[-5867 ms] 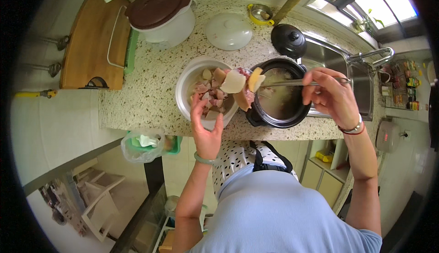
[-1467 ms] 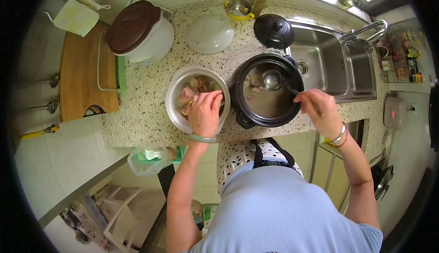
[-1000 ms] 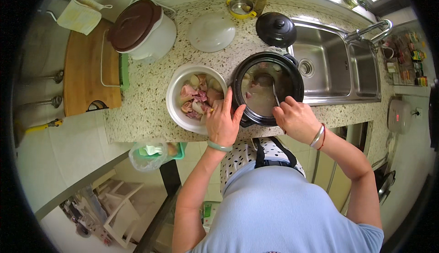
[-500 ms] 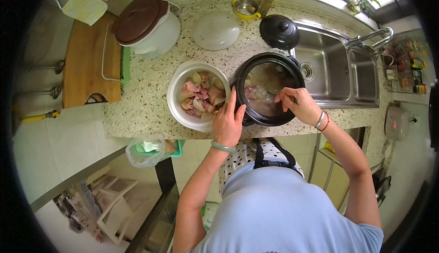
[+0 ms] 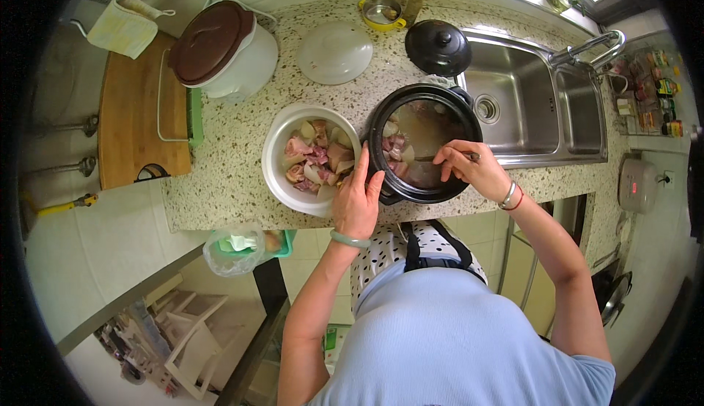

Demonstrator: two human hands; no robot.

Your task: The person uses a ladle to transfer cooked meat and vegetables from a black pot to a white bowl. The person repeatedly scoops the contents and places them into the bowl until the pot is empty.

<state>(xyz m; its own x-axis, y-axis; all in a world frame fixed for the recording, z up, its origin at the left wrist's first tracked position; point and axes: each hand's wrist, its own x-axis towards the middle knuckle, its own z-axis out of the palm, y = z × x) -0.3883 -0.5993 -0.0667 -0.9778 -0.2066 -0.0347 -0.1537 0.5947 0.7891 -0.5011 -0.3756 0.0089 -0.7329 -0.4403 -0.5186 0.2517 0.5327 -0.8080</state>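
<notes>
A black pot [image 5: 377,115] stands on the speckled counter, holding cloudy liquid with pieces of pinkish meat [image 5: 396,149] toward its left side. My right hand [image 5: 469,165] is over the pot's right part, fingers closed around a thin long-handled utensil that looks like a spoon. Its lower end dips into the liquid and is hidden. My left hand [image 5: 357,200], fingers stretched out, lies against the pot's left side with the fingertips at the rim. Just left of that hand sits a white bowl [image 5: 273,178] with raw meat chunks and pale pieces [image 5: 317,158].
Behind the pot lie a black lid [image 5: 438,48], a white lid [image 5: 335,52] and a small yellow pan [image 5: 383,13]. A steel sink [image 5: 513,76] is at the right. A white lidded container [image 5: 249,57] and wooden board [image 5: 139,105] stand left. A plastic bag [image 5: 233,248] hangs at the front edge.
Inside the pot, the meat shows more plainly toward the left and the liquid has shifted. My right hand has moved slightly left with the utensil. The left hand stays at the pot's side.
</notes>
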